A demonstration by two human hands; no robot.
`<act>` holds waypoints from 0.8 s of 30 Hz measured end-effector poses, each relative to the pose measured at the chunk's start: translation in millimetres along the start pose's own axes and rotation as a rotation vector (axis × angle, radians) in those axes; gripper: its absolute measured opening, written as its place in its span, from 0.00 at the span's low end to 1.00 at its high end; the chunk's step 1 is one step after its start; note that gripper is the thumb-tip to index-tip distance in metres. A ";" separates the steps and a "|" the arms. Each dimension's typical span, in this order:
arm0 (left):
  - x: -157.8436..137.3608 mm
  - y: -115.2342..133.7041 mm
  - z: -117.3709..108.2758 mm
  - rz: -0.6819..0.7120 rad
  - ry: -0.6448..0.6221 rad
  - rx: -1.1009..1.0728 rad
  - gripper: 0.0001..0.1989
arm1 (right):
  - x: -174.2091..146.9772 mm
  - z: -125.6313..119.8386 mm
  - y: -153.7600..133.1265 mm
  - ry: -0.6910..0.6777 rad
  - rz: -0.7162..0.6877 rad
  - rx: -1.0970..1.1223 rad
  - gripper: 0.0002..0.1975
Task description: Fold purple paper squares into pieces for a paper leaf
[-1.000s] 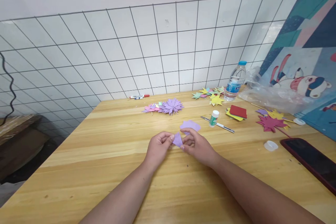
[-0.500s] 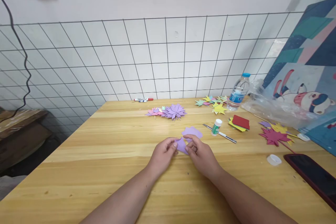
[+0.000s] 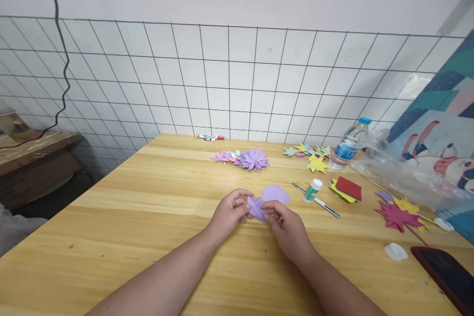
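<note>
A small folded piece of purple paper (image 3: 256, 208) is held just above the wooden table between my two hands. My left hand (image 3: 230, 211) pinches its left edge between thumb and fingers. On the opposite edge, the thumb and fingertips of my right hand (image 3: 285, 227) are closed. Creases cross the paper, and parts of its edges are hidden by fingertips. Just beyond it lies a flat purple paper shape (image 3: 276, 194) with notched edges. A glue stick (image 3: 313, 190) with a white cap stands to the right, beside a craft knife (image 3: 326, 207).
Purple and pink paper flowers (image 3: 254, 159) lie toward the back, near markers (image 3: 211, 137). Farther right are yellow and green paper pieces (image 3: 317, 163), a water bottle (image 3: 348, 145), square paper sheets (image 3: 348, 189), a red paper leaf (image 3: 399, 216), a white cap (image 3: 396, 251) and a phone (image 3: 444, 274).
The camera view has tilted and shifted, so the table items appear moved to the right. The purple paper now shows flatter, with its creases facing up; both hands stay on it.
</note>
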State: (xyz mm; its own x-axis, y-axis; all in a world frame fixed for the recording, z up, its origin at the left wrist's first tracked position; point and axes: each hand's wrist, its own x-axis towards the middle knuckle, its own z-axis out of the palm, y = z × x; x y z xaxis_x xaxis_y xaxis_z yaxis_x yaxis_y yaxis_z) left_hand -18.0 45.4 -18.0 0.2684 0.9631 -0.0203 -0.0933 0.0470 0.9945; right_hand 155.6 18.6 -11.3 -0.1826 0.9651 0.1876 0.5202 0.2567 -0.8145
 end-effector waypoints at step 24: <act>-1.7 -7.8 7.1 0.171 0.085 0.151 0.05 | -2.7 -1.1 -2.1 0.058 0.035 -0.201 0.18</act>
State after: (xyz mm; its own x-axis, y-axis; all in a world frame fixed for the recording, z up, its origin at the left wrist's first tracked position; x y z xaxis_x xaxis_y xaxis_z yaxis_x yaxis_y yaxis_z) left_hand -11.0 41.6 -25.0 0.1793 0.9727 0.1477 0.0157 -0.1529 0.9881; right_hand 155.9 15.5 -9.5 -0.1161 0.9736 0.1965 0.6823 0.2220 -0.6965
